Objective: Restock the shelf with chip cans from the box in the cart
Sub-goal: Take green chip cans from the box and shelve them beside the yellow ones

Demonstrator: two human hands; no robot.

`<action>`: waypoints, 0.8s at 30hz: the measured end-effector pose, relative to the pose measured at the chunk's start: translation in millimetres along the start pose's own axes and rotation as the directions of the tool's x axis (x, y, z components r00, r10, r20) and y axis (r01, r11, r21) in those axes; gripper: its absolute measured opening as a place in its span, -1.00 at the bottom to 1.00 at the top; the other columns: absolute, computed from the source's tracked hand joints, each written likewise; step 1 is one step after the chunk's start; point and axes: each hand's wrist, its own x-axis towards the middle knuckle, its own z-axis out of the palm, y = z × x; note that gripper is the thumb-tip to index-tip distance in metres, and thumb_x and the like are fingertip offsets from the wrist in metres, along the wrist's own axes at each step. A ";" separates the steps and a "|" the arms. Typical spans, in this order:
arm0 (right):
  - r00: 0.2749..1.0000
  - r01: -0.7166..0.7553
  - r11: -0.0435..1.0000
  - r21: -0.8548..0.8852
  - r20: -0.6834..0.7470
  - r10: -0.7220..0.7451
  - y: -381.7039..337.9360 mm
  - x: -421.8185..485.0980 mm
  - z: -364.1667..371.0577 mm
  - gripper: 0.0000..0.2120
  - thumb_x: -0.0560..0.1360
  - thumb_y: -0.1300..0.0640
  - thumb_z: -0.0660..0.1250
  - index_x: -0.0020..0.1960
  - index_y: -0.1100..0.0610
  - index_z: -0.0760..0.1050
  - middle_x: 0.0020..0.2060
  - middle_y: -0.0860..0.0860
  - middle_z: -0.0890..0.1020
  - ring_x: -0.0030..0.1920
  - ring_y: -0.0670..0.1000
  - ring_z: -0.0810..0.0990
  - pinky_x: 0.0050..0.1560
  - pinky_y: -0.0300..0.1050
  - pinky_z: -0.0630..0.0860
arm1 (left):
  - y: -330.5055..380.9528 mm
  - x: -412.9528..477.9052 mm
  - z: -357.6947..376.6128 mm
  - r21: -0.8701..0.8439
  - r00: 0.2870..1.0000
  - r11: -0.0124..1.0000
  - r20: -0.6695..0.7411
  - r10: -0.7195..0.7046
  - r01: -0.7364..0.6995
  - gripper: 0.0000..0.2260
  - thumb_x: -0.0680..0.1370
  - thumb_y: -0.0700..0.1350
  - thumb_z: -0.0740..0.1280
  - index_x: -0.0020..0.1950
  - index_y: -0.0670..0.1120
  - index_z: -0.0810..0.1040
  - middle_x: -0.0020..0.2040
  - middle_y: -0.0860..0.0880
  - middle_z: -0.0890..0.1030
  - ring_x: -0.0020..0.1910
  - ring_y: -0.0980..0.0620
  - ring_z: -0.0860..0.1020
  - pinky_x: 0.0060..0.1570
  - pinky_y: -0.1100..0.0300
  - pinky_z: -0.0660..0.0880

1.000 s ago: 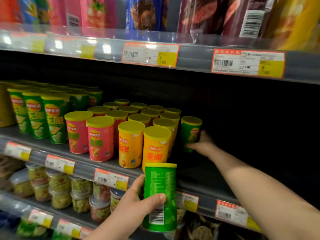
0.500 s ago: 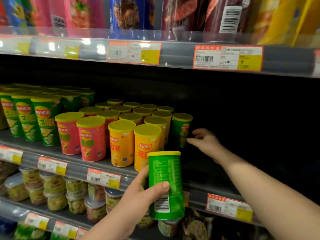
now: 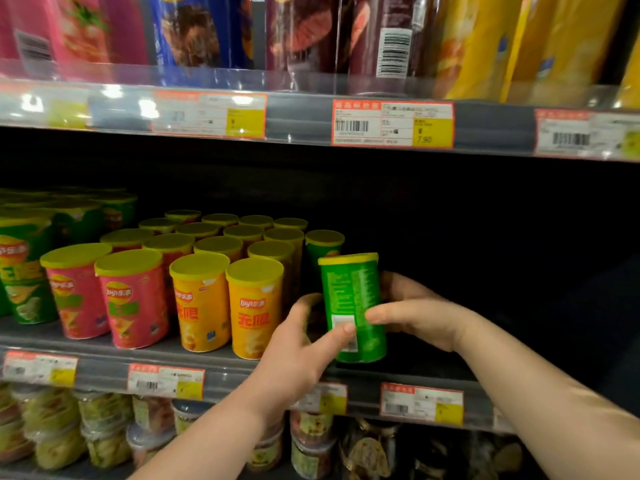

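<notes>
A green chip can [image 3: 349, 296] with a yellow lid stands upright at the front of the middle shelf [image 3: 426, 368], its barcode side facing me. My left hand [image 3: 301, 351] grips it from the left, thumb on the label. My right hand [image 3: 419, 317] holds it from the right, fingers wrapped behind and thumb across the front. Just behind it stands another green can [image 3: 322, 247]. To the left are rows of orange cans [image 3: 256, 306] and pink cans [image 3: 133, 299]. The box and the cart are out of view.
Taller green cans [image 3: 24, 271] fill the shelf's far left. The shelf right of the held can is dark and bare. Chip bags [image 3: 485, 43] line the upper shelf, with price tags [image 3: 393, 123] along its edge. Wrapped snack tubs [image 3: 104, 424] sit on the lower shelf.
My left hand has lifted the green can up from below the shelf edge onto the shelf. My right hand has left the rear green can and come forward to hold this one.
</notes>
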 end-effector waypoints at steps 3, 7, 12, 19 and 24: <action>0.979 -0.027 1.000 -0.011 -0.204 0.024 10.6 12.7 -12.5 -0.25 0.24 0.12 0.56 0.36 0.08 0.33 0.21 0.07 0.59 0.17 0.04 0.59 0.17 0.01 0.54 | -7.4 -3.2 -3.4 0.571 0.991 0.811 0.110 0.077 -0.126 -0.34 0.37 0.31 0.32 0.41 0.12 0.31 0.28 0.12 0.45 0.26 0.16 0.43 0.28 0.20 0.37; 0.886 -0.107 0.973 -0.203 -0.463 0.001 22.1 36.1 -16.3 -0.37 0.37 0.24 0.50 0.35 0.12 0.29 0.16 0.00 0.52 0.11 -0.03 0.52 0.11 -0.10 0.46 | -16.7 -7.9 -3.4 0.896 0.935 0.275 0.351 0.047 -0.350 -0.43 0.50 0.22 0.24 0.46 0.08 0.23 0.39 0.01 0.31 0.36 -0.05 0.29 0.29 0.13 0.24; 0.784 -0.288 0.896 -0.339 -0.621 0.017 43.7 65.7 -15.8 -0.26 0.33 0.14 0.55 0.37 0.20 0.24 0.27 0.15 0.49 0.26 0.15 0.48 0.21 -0.02 0.44 | -22.3 -6.2 -6.1 0.901 0.935 0.250 0.346 0.078 -0.354 -0.47 0.52 0.18 0.24 0.45 0.07 0.24 0.35 0.00 0.32 0.33 -0.08 0.28 0.25 0.09 0.25; 0.808 -0.356 0.877 -0.324 -0.578 0.114 45.4 72.2 -18.9 -0.34 0.45 0.25 0.39 0.44 0.16 0.14 0.31 0.17 0.44 0.26 0.16 0.46 0.03 -0.16 0.36 | -24.7 -5.7 -7.0 0.888 0.939 0.305 0.327 0.105 -0.343 -0.50 0.50 0.16 0.26 0.41 0.07 0.31 0.32 0.00 0.36 0.32 -0.07 0.33 0.23 0.06 0.29; 0.767 -0.400 0.854 -0.333 -0.632 0.113 46.6 78.4 -22.3 -0.24 0.38 0.14 0.51 0.43 0.19 0.16 0.35 0.18 0.41 0.34 0.18 0.41 0.25 0.00 0.40 | -24.3 -7.6 -6.0 0.882 0.941 0.328 0.319 0.109 -0.337 -0.52 0.50 0.16 0.27 0.39 0.09 0.32 0.30 0.03 0.38 0.29 -0.04 0.34 0.22 0.08 0.30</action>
